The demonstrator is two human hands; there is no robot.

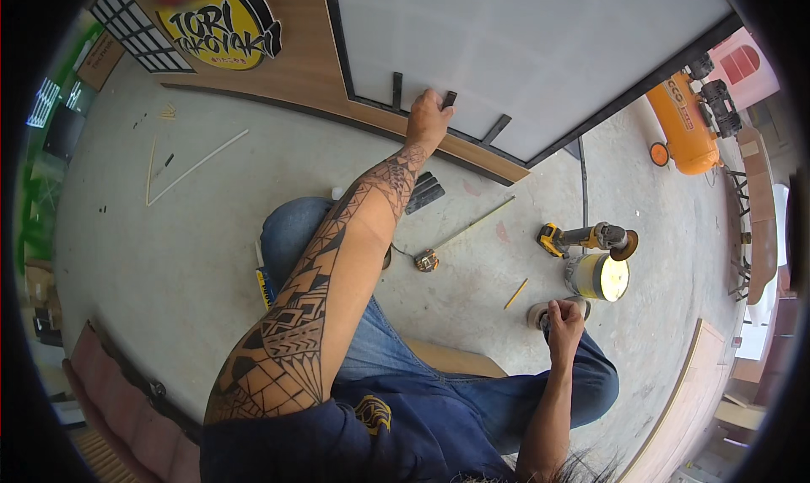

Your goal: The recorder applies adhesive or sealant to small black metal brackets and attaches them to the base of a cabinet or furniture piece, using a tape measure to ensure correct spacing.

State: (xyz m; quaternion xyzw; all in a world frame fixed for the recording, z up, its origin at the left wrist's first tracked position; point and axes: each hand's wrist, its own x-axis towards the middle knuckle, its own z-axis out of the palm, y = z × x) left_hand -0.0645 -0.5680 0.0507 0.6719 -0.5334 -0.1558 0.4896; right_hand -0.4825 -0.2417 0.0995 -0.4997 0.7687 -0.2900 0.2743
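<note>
My left hand [429, 118] is closed on a short black strip [450, 100], held upright against the lower frame of a white panel [540, 53]. A similar black strip [396, 91] stands on the frame to its left. To the right, another black strip [497, 129] stands at a slant. The panel is edged in black and set in a wood-coloured front. My right hand [565, 323] hovers over my bent right leg with its fingers pinched together. Whatever may be between those fingertips is too small to make out.
Several dark strips [424, 194] lie on the concrete floor, near a tape measure [426, 260] with its blade drawn out and a yellow pencil [516, 294]. A cordless angle grinder [582, 238] is beside a can [597, 278]. An orange air compressor [682, 124] stands far right.
</note>
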